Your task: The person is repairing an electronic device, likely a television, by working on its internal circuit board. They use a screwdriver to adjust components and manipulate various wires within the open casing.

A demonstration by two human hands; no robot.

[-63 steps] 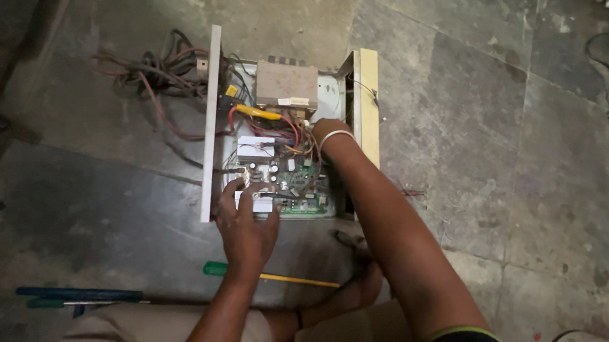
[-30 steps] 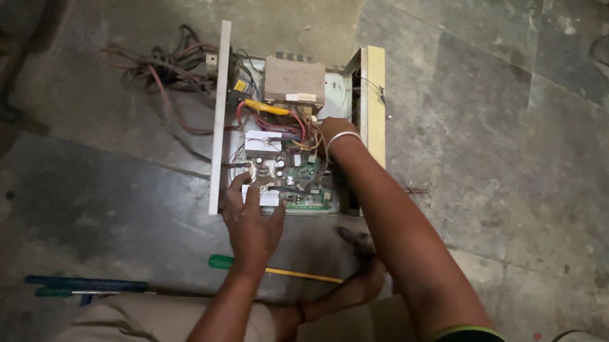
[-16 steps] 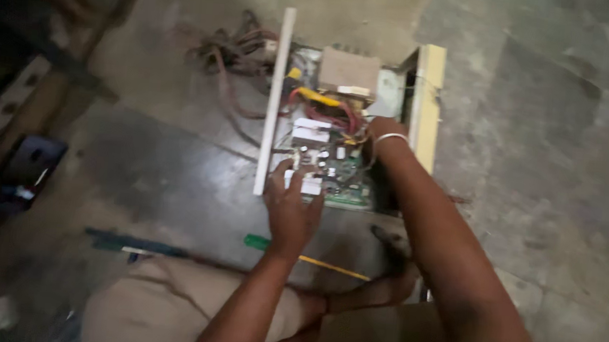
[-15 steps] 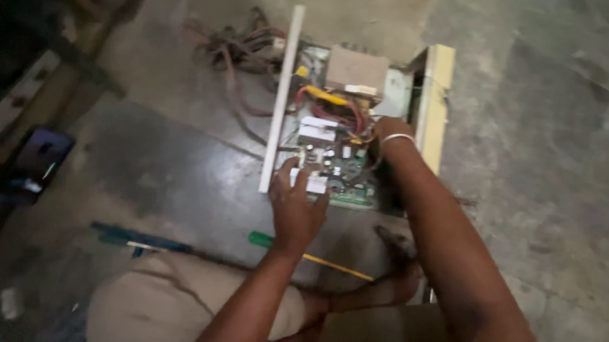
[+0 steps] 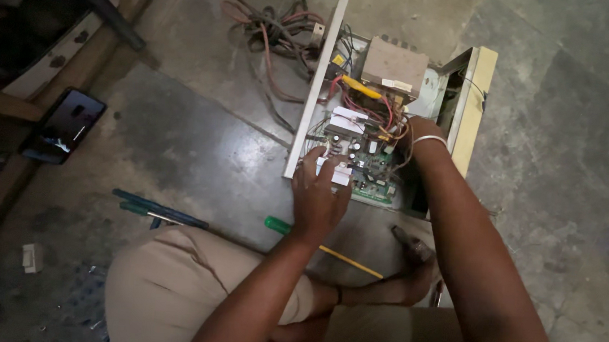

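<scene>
An open electrical unit lies on the concrete floor, with a white side panel (image 5: pixel 316 85) on its left and a cream panel (image 5: pixel 474 97) on its right. Inside are a boxy transformer (image 5: pixel 394 66), red and yellow wires (image 5: pixel 360 90) and a green circuit board (image 5: pixel 374 184). My left hand (image 5: pixel 318 195) rests on the board's near edge, fingers spread over white parts there. My right hand (image 5: pixel 411 127), a white bangle at its wrist, reaches into the wires beside the cream panel; its fingers are hidden.
A tangle of cables (image 5: pixel 272 27) lies behind the unit. A green-handled screwdriver (image 5: pixel 276 224) with a yellow shaft lies by my knee, blue tools (image 5: pixel 159 210) to its left. A phone (image 5: pixel 63 124) sits on a wooden ledge at left. My bare foot (image 5: pixel 413 263) is under my right arm.
The view has swung left and closer, bringing the phone and ledge into sight. Both hands stay at the same places on the unit.
</scene>
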